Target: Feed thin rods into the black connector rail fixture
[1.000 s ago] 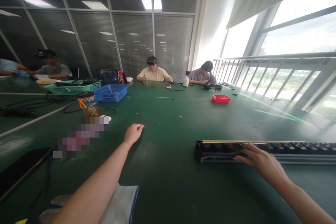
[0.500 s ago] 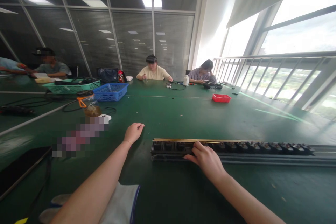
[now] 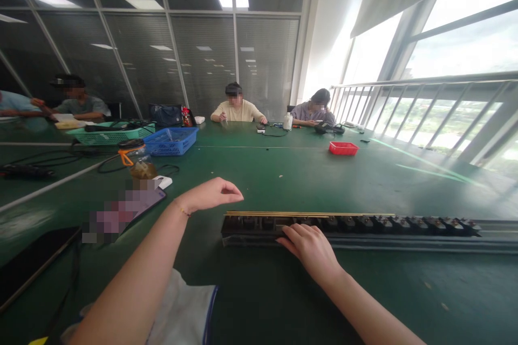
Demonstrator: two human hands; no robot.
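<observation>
A long black rail [image 3: 364,244] lies across the table in front of me, with a row of small black modules [image 3: 382,223] along its top. Thin gold-coloured rods [image 3: 279,214] run along its far edge. My right hand [image 3: 311,248] grips the rail left of its middle, thumb on the near side and fingers over the top; what lies under the fingers is hidden. Just beyond the rail's left end, my left hand [image 3: 210,194] hovers above the table, its thumb and fingertips drawn together. Anything between those fingertips is too small to make out.
To the left are a phone [image 3: 133,207], a jar with an orange strap [image 3: 140,161], a blue basket [image 3: 172,142] and a green basket [image 3: 109,133]. A red tray [image 3: 343,148] stands farther back. Pale cloth [image 3: 182,307] lies under my left forearm. Several people sit across the table.
My left hand has risen and moved right, towards the rail's left end. The rail has shifted slightly left together with my right hand, which keeps its grip.
</observation>
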